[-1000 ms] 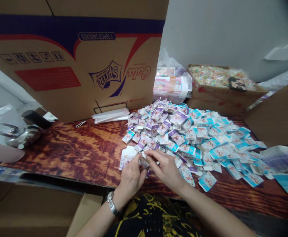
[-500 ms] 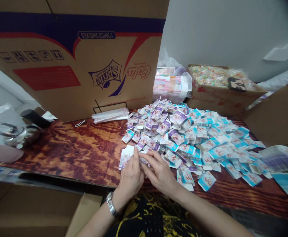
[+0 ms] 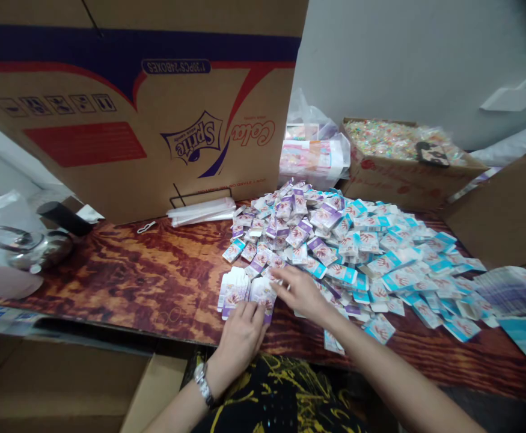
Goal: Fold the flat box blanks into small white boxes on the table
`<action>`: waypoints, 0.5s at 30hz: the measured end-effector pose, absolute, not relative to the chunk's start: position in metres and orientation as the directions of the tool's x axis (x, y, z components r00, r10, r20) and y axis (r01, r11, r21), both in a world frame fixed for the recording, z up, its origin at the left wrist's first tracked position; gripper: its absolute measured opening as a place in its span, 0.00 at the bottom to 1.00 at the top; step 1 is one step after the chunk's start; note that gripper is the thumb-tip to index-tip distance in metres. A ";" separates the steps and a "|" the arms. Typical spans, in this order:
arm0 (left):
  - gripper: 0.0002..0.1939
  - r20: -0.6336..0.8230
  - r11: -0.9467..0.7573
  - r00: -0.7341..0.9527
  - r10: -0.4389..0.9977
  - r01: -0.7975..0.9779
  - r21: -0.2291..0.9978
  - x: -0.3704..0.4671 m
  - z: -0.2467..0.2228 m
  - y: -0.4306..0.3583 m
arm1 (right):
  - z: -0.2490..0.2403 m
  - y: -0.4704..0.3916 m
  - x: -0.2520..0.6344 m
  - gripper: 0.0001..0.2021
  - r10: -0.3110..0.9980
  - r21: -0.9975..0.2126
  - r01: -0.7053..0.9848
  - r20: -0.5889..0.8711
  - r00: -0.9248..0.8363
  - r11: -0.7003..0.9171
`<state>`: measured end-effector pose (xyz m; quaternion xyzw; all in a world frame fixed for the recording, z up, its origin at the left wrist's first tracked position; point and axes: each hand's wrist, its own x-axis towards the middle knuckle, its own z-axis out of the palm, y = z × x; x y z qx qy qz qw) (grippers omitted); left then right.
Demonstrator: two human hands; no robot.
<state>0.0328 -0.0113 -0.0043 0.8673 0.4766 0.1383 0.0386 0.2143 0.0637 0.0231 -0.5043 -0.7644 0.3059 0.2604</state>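
Corrugated carton, print inverted, stands on the glossy, wood-patterned surface; glossy paperboard boxes form a loose heap. Left hand: fingers close together over the near purple ends of two small flat-faced packets, side by side, long axes running away from the body, white flaps at the far ends. Right hand: thumb and forefinger nearly together beside the right packet; any pinch cannot be told.
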 end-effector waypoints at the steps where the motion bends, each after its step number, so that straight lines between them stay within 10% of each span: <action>1: 0.13 0.166 -0.536 0.512 0.843 0.826 0.174 0.034 -0.010 -0.012 | 0.013 0.051 0.211 0.15 0.920 -0.607 0.719 0.052 -0.389 0.338; 6: 0.12 0.086 -0.525 0.518 0.851 0.845 0.100 0.037 -0.026 -0.012 | -0.018 0.021 0.192 0.14 0.938 -0.316 0.896 -0.044 -0.343 0.313; 15: 0.28 0.255 -0.418 0.367 0.895 0.888 0.190 0.042 -0.015 -0.007 | -0.012 0.030 0.186 0.06 0.987 -0.700 0.698 0.143 -0.073 0.154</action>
